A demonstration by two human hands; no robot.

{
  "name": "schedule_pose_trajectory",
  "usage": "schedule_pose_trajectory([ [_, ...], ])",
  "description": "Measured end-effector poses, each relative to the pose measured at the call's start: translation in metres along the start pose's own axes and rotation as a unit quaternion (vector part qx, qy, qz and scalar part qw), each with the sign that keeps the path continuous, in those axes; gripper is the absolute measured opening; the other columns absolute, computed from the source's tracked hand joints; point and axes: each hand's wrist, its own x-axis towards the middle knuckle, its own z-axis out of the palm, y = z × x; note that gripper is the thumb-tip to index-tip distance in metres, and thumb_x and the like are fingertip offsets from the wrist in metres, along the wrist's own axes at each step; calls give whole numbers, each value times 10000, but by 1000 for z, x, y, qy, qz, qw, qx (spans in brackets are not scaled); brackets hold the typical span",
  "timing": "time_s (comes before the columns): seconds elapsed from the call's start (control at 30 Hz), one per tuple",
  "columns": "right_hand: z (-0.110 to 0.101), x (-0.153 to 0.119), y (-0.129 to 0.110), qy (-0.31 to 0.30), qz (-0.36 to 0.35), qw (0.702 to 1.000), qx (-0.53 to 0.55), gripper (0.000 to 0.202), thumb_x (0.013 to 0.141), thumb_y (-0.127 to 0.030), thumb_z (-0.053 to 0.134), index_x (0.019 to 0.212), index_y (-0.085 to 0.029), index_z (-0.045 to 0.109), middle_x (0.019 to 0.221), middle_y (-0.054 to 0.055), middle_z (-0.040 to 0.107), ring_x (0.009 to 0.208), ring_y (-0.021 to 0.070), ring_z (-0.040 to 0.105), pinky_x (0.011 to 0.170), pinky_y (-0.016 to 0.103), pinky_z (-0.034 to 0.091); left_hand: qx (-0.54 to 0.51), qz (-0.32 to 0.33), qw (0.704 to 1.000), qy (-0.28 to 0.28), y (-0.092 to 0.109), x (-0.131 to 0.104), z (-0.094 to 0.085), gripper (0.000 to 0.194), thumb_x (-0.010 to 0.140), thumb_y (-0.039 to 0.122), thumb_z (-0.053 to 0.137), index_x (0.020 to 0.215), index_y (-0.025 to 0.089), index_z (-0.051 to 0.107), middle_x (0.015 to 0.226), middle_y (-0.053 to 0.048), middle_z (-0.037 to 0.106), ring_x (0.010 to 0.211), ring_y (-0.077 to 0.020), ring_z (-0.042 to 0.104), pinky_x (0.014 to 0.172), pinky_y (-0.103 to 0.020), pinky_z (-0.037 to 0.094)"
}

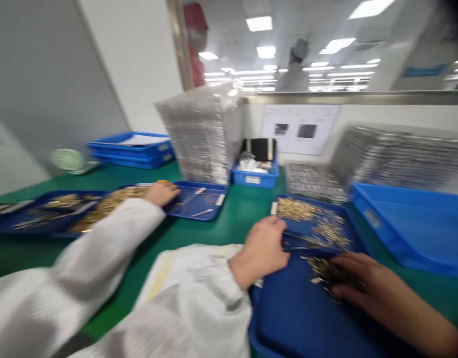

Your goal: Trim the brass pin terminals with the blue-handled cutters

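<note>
My left hand [264, 246] grips the near left corner of a dark blue tray [294, 229] holding small gold-coloured parts [296, 208] and paler slim ones [331, 231]. Over a larger blue tray [307, 308] in front of it, my right hand [378, 291] curls its fingers and thumb around a cluster of dark brassy metal pieces [321, 271]. The right fingertips are blurred and partly hidden in shadow. Some pieces stick out to the left of that hand.
Another person's hand [161, 193] in a white sleeve rests by trays on the left, near a small blue tray [214, 193]. Wrapped stacks [202, 134], a blue box [256, 179] and an open blue bin [418, 219] stand behind and right.
</note>
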Motion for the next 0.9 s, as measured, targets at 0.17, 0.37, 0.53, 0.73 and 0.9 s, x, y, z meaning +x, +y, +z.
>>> schedule_pose_trajectory([
  [0.17,-2,3,-15,-167,21,984,-50,170,813,-77,505,784,-203,617,772,15,576,747,148,546,688,272,440,-23,-1,1000,4,-16,3,-2,313,632,128,538,942,175,548,883,-48,549,848,-225,548,750,-367,462],
  [0.37,0,3,-19,-128,48,990,-21,148,831,-102,467,790,-186,582,774,17,565,709,143,530,634,250,412,1,2,1000,5,-10,-1,-1,362,630,107,551,981,193,543,923,-38,539,913,-219,516,786,-350,456],
  [0.53,-1,4,-16,-88,81,993,17,139,866,-138,419,828,-188,543,743,10,568,650,138,534,592,248,401,30,31,999,14,-12,-2,-1,378,646,110,555,1013,198,533,949,-43,533,916,-227,480,815,-388,436],
  [0.73,-1,7,-19,-28,51,998,38,174,862,-124,425,868,-195,584,823,35,560,741,145,546,662,254,437,36,95,995,13,-7,-6,3,451,634,31,520,1060,181,516,1020,-51,512,979,-230,410,895,-414,369],
  [0.9,1,5,-17,-29,30,999,35,228,871,-103,391,920,-197,593,884,55,549,768,139,563,685,240,465,25,110,994,9,-4,-9,4,474,632,31,507,1074,201,509,1027,-52,515,984,-234,413,911,-429,347],
])
